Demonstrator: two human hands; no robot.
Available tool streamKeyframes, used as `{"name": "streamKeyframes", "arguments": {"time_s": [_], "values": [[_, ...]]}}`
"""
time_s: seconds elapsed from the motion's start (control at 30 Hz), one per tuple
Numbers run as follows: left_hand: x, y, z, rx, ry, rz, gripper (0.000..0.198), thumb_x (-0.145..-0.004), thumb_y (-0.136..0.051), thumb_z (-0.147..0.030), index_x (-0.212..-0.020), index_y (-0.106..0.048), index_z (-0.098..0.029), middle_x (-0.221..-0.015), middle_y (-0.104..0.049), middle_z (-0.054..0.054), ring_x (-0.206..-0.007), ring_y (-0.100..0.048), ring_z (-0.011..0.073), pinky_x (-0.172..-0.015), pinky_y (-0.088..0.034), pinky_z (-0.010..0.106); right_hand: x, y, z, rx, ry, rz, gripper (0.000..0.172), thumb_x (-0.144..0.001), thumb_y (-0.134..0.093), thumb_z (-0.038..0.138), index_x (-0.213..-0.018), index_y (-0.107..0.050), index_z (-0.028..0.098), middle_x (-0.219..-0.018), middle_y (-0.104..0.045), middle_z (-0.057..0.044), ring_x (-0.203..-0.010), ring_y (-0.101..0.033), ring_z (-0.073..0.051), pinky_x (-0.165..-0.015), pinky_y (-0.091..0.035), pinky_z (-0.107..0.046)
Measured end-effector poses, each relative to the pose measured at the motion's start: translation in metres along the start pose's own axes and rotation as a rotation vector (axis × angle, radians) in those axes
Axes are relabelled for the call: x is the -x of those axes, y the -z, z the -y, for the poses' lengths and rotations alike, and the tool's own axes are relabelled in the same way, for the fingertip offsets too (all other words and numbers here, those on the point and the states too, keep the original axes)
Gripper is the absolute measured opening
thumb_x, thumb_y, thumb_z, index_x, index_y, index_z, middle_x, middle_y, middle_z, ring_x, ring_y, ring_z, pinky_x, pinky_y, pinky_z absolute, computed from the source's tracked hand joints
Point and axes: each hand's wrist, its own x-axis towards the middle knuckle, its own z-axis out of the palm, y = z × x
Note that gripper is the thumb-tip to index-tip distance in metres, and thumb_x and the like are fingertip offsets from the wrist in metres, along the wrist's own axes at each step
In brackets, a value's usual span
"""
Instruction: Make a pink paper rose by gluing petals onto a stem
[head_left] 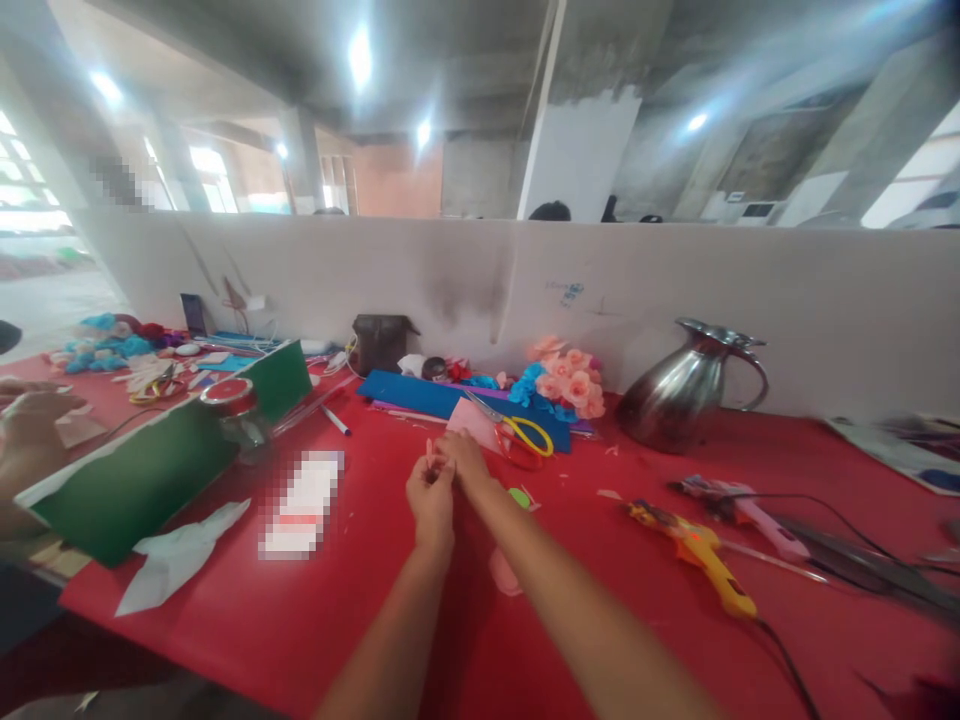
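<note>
My left hand point(433, 502) is closed, its thumb and fingers pinching a small pink paper piece point(430, 452). Against it my right hand point(463, 458) is closed too, fingertips meeting the left ones around the same piece; the exact grip is partly hidden. Just beyond the hands lies a pink paper sheet point(478, 424), with yellow-handled scissors point(541, 432) resting across its right side. A rounded pink piece point(505, 575) shows under my right forearm, and a green round piece point(519, 497) is beside that forearm.
At the back are blue sheets point(409, 393), pink paper flowers point(574, 382) and a metal jug point(671, 390). A yellow glue gun point(701, 560) and a pink one point(769, 520), both corded, lie right. Left stand a green board point(142, 485) and glass jar point(241, 425), near another person's hand point(34, 425).
</note>
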Motion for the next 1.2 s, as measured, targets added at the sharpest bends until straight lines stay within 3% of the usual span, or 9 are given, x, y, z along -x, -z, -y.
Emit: {"name": "streamKeyframes", "arguments": {"time_s": [0.13,0.23,0.33,0.4,0.5,0.8,0.97,1.1,1.2], "values": [[0.002,-0.002,-0.002,-0.049,-0.027,0.017,0.018,-0.063,-0.064,-0.031,-0.067,-0.055,-0.016,-0.059,-0.048,-0.003,-0.058,-0.045,0.0092,-0.057,-0.036,0.02,0.016,0.012,-0.006,-0.126,-0.035,-0.025,0.011,-0.075,-0.055,0.02,-0.068,-0.061,0.015,-0.083,-0.066,-0.01,-0.088,-0.055,-0.021,-0.08,-0.038,-0.032],[0.006,-0.004,-0.007,-0.076,-0.037,0.055,0.024,-0.062,-0.067,-0.031,-0.079,-0.061,-0.016,-0.068,-0.055,-0.001,-0.062,-0.049,0.0098,-0.06,-0.037,0.02,0.042,0.031,-0.013,-0.271,-0.086,-0.063,0.013,-0.08,-0.046,0.019,-0.079,-0.059,0.016,-0.082,-0.066,-0.006,-0.078,-0.058,-0.016,-0.07,-0.042,-0.027],[0.02,-0.009,-0.016,-0.057,0.115,0.251,0.046,-0.057,-0.074,-0.032,-0.099,-0.063,-0.016,-0.084,-0.062,0.003,-0.068,-0.055,0.0116,-0.063,-0.04,0.022,0.077,0.05,-0.021,-0.686,-0.201,-0.138,0.018,-0.083,-0.045,0.032,-0.084,-0.055,0.017,-0.08,-0.064,-0.004,-0.071,-0.058,-0.014,-0.064,-0.043,-0.025],[0.032,-0.013,-0.022,-0.042,0.254,0.458,0.046,-0.058,-0.074,-0.036,-0.097,-0.065,-0.014,-0.084,-0.065,0.006,-0.069,-0.057,0.0126,-0.063,-0.04,0.022,0.102,0.058,-0.026,-1.088,-0.308,-0.201,0.023,-0.076,-0.055,0.041,-0.078,-0.055,0.018,-0.072,-0.061,-0.001,-0.064,-0.056,-0.013,-0.06,-0.041,-0.025],[0.049,-0.021,-0.029,-0.011,0.328,0.589,0.038,-0.057,-0.075,-0.037,-0.086,-0.069,-0.013,-0.074,-0.066,0.006,-0.061,-0.056,0.0115,-0.059,-0.039,0.022,0.13,0.06,-0.033,-1.379,-0.377,-0.309,0.028,-0.066,-0.067,0.043,-0.074,-0.056,0.018,-0.067,-0.057,0.001,-0.061,-0.052,-0.011,-0.058,-0.039,-0.023],[0.053,-0.048,-0.026,-0.176,0.302,0.534,0.018,-0.053,-0.073,-0.025,-0.064,-0.066,-0.013,-0.052,-0.057,0.001,-0.047,-0.045,0.0081,-0.049,-0.032,0.022,0.149,0.051,-0.042,-1.492,-0.464,-0.395,0.034,-0.063,-0.07,0.044,-0.083,-0.058,0.02,-0.077,-0.061,0.0,-0.063,-0.054,-0.012,-0.056,-0.038,-0.022],[0.042,-0.051,-0.022,-0.319,0.325,0.638,0.015,-0.053,-0.071,-0.025,-0.059,-0.063,-0.013,-0.05,-0.054,-0.001,-0.04,-0.032,0.0042,-0.043,-0.021,0.021,0.151,0.057,-0.045,-1.361,-0.48,-0.49,0.026,-0.06,-0.071,0.037,-0.073,-0.059,0.019,-0.069,-0.061,0.001,-0.063,-0.053,-0.013,-0.059,-0.037,-0.023],[0.042,-0.051,-0.015,-0.236,0.36,0.643,0.019,-0.057,-0.069,-0.03,-0.062,-0.061,-0.013,-0.047,-0.049,-0.004,-0.037,-0.021,0.002,-0.04,-0.012,0.021,0.149,0.05,-0.047,-1.348,-0.483,-0.519,0.022,-0.063,-0.067,0.037,-0.072,-0.06,0.018,-0.067,-0.063,0.0,-0.064,-0.055,-0.013,-0.061,-0.039,-0.024],[0.047,-0.05,-0.007,-0.183,0.329,0.619,0.025,-0.058,-0.07,-0.036,-0.067,-0.062,-0.014,-0.049,-0.049,-0.005,-0.039,-0.029,0.003,-0.041,-0.019,0.019,0.147,0.044,-0.046,-1.335,-0.476,-0.533,0.023,-0.065,-0.065,0.039,-0.073,-0.059,0.018,-0.069,-0.064,0.0,-0.067,-0.057,-0.014,-0.064,-0.041,-0.026]]}}
